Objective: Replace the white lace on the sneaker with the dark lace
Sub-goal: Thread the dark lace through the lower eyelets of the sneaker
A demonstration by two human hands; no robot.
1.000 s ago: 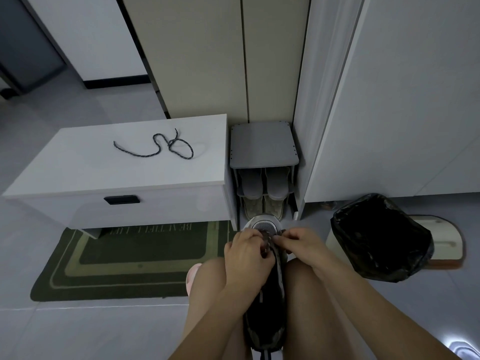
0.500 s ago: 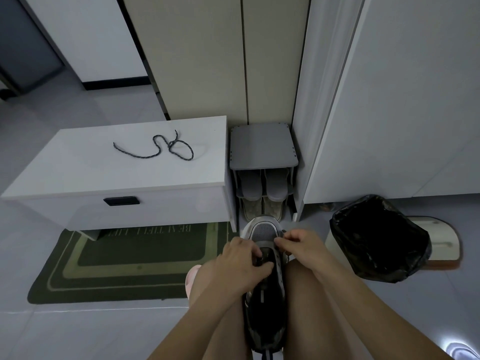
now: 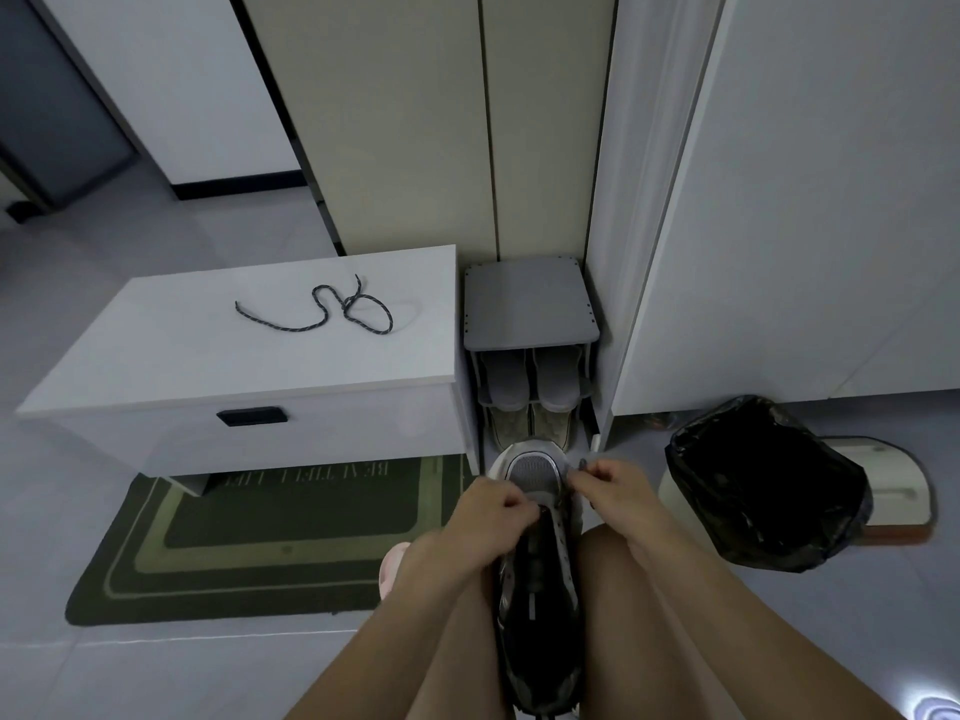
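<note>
Both hands were curled tight at the sneaker [image 3: 537, 579] bottom centre, left hand [image 3: 493, 511] and right hand [image 3: 613, 485] pinching its lace; dark lace [image 3: 332, 314] lay looped on the bench [image 3: 156, 366].

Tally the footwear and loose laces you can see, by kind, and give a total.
Sneaker, held between the knees: 1
Slippers on the rack's upper shelf: 2
Shoes on the rack's lower shelf: 2
Pink slipper on a foot: 1
Dark lace on the white cabinet: 1
Total: 7
</note>
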